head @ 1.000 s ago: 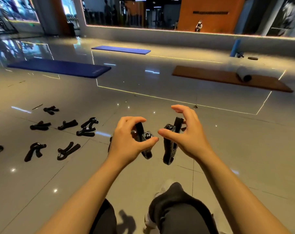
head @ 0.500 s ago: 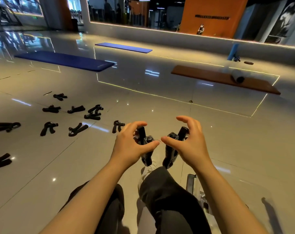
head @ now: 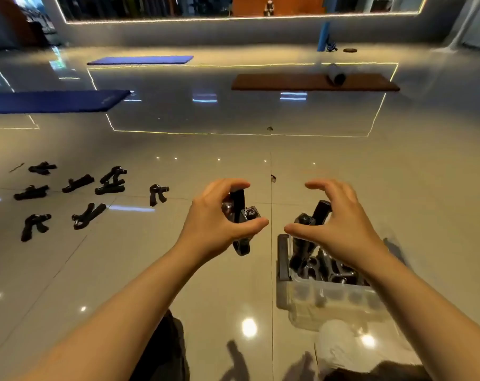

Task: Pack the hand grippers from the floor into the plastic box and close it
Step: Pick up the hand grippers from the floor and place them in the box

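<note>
On the glossy beige tiled floor point(head: 178, 270), eight black hand grippers point(head: 110, 180) lie scattered at about 9 o'clock, apart from one another, with bare tile between them and the arms. A dark blue exercise mat point(head: 54, 101) lies at 10 o'clock and a brown mat point(head: 302, 82) at 1 o'clock, well beyond open floor. The left hand point(head: 219, 224) curls round a black hand gripper with a metal spring point(head: 240, 213), held above the floor. The right hand point(head: 335, 226) pinches a second black hand gripper point(head: 320, 213) above the clear plastic box point(head: 329, 298) at 4 o'clock. The box stands open on the floor, with several black grippers inside and a dark latch on its left edge.
</note>
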Demonstrator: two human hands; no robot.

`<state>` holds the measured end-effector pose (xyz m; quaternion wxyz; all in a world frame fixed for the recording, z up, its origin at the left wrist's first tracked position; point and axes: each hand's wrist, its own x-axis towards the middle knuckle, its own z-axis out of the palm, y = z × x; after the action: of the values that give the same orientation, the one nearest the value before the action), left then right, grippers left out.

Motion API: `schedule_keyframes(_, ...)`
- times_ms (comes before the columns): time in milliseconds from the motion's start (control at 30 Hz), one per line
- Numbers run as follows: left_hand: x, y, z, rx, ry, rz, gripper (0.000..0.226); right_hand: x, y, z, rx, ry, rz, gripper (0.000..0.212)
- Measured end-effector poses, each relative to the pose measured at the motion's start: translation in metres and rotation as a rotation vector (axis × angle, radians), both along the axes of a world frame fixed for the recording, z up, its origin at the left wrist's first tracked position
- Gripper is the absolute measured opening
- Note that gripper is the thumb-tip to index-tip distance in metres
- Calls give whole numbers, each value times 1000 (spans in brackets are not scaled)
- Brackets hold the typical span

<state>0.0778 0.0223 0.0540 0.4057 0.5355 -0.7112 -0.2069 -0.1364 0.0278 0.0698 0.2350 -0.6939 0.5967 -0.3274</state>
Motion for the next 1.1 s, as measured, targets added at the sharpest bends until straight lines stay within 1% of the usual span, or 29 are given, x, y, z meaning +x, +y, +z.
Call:
schedule_keyframes(67, -19, -13, -2, 27, -35, -70, 63, -30, -4, -10, 78, 80, -52, 79)
schedule_keyframes(167, -42, -30, -10, 42, -65, -144, 70, -61, -19, -18, 157, 148, -106, 83)
schedule_keyframes(267, -54, -44, -16, 64, -51, -169, 66, -73, -35, -17, 171, 240, -108, 84)
schedule_keyframes(333, -60, -53, -22, 88, -77, -186, 67, -78, -45, -17, 177, 226, -124, 81)
schedule_keyframes(467, -72, -75, -39, 123, -135, -225, 67, -88, -69, -19, 166, 88, -178, 72)
schedule_keyframes(533, -79, -87, -46, 147, -129, -237, 67, -91, -78, -24, 181, 97, -177, 72)
schedule_keyframes(767, -92, -112, -59, 130, -124, -322, 62, -91, -109, -50, 262, 234, -100, 75)
schedule_keyframes(867, -93, -110, -61, 172, -135, -328, 61, -85, -119, -56, 295, 269, -29, 77)
schedule_keyframes(967, -87, -107, -63, 193, -189, -310, 62, -76, -129, -60, 246, 287, 47, 77)
schedule_keyframes(1100, -76, -99, -60, 176, -215, -263, 67, -66, -138, -65, 169, 287, 124, 77)
